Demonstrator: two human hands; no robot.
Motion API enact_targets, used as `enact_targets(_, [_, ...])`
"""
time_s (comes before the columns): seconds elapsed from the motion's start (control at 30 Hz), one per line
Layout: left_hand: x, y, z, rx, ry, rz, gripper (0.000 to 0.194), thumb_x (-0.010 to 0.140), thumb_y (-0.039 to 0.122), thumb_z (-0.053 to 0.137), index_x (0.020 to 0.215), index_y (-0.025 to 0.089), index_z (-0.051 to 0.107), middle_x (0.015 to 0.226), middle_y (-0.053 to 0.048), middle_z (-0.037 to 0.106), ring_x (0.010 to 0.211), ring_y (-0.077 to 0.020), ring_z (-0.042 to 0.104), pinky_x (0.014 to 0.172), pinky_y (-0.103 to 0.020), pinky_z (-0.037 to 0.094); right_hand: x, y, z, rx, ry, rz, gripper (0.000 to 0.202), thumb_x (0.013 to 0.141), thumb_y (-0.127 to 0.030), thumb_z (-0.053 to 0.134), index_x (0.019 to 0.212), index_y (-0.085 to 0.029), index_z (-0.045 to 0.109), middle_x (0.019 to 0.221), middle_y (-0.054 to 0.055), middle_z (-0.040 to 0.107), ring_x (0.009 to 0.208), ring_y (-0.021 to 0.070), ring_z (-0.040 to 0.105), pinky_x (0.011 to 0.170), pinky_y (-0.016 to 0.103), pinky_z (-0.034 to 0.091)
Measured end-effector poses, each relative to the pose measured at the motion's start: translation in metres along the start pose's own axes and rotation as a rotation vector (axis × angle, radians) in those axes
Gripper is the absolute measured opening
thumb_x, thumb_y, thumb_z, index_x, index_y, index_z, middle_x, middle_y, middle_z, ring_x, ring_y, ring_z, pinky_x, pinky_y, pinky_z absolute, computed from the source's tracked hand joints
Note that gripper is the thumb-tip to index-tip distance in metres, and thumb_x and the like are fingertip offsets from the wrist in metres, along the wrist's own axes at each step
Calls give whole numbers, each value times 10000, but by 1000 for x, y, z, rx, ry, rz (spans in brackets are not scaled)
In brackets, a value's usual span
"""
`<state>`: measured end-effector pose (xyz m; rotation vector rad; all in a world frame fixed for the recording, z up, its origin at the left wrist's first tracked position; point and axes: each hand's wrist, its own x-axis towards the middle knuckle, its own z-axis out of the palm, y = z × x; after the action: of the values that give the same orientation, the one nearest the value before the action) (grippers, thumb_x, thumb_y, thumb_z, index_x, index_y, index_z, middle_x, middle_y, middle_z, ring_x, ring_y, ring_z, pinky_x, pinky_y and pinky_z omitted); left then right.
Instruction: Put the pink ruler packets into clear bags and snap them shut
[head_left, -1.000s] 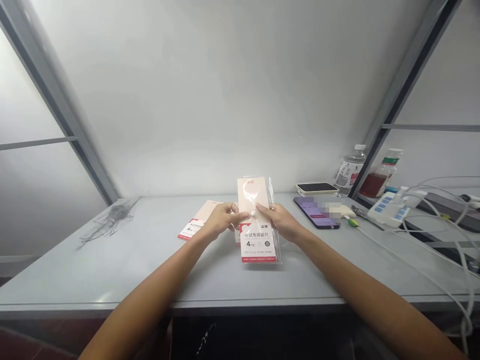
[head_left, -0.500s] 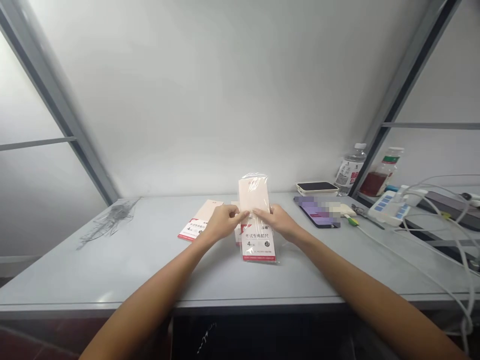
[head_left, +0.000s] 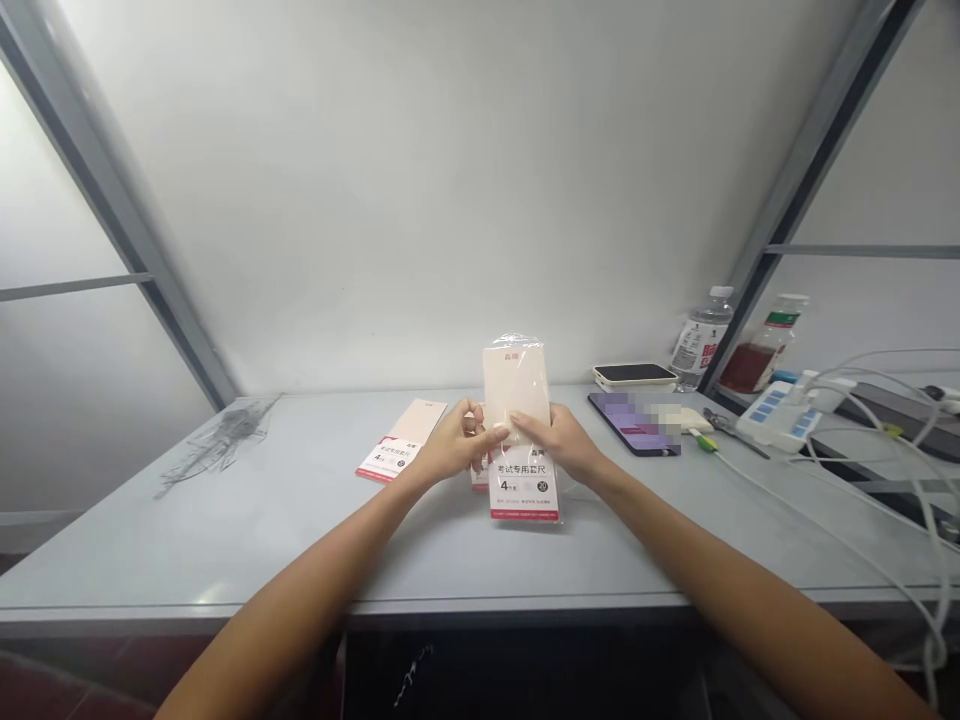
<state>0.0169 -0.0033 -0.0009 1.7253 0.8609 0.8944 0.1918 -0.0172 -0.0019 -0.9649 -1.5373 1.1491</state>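
Note:
In the middle of the head view, a ruler set packet (head_left: 525,485) in clear plastic stands upright above the desk, its pale card and red-edged label facing me. My right hand (head_left: 559,440) grips its right edge, thumb across the front. From the left, my left hand (head_left: 461,440) pinches at the packet with its thumb tip on the front and the other fingers curled by the edge. A second packet (head_left: 394,450) of the same look lies flat to the left. Partly hidden behind my left hand and the held packet lies another packet (head_left: 478,482).
To the right are a phone with a purple screen (head_left: 626,425), another phone in a pale case (head_left: 635,375), a water bottle (head_left: 701,340), a jar of dark red liquid (head_left: 757,350) and a power strip (head_left: 780,415) with loose cables. A dark scribble (head_left: 225,435) marks the desk's left.
The held packet has moved slightly right and up. My left fingers have loosened and shifted at its left edge, while my right hand keeps its grip.

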Motion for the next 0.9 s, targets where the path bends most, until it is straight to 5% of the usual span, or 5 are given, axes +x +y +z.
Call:
enact_targets(0.1, [0, 1, 0, -44, -73, -14, 394, 726, 504, 551, 937, 183, 463, 669, 17, 576, 466, -81, 528, 408, -193, 378, -1, -1, 1, -1, -32, -21, 357, 746, -466, 548, 843, -130, 617, 713, 61, 663, 610, 192, 617, 534, 282, 473])
enact_targets(0.2, [-1, 3, 0, -79, -157, 15, 347, 751, 488, 528, 788, 143, 534, 654, -5, 575, 492, -78, 524, 445, -205, 377, -1, -2, 2, -13, -64, -33, 345, 763, -465, 525, 822, -137, 615, 684, 54, 651, 585, 181, 607, 500, 270, 462])
enact_targets(0.57, [0, 3, 1, -223, -144, -65, 249, 674, 366, 633, 668, 124, 578, 583, 0, 545, 496, -82, 483, 470, -221, 336, -2, 0, 2, -69, -119, -50, 363, 783, -463, 498, 842, -125, 617, 697, 57, 635, 619, 177, 597, 513, 266, 456])
enact_targets(0.77, [2, 4, 0, -167, -27, -81, 271, 670, 392, 609, 612, 137, 536, 554, 18, 497, 481, -77, 448, 456, -214, 335, 1, 1, 4, -193, -134, -28, 399, 815, -483, 432, 933, -135, 586, 835, 86, 664, 735, 205, 631, 592, 287, 492])
enact_targets(0.9, [5, -3, -10, 183, 82, -90, 391, 705, 537, 512, 651, 151, 541, 612, -9, 561, 515, -101, 497, 467, -219, 351, 6, 7, 2, -493, -92, 65, 447, 837, -513, 363, 1018, -146, 542, 810, 77, 673, 651, 180, 630, 520, 265, 477])
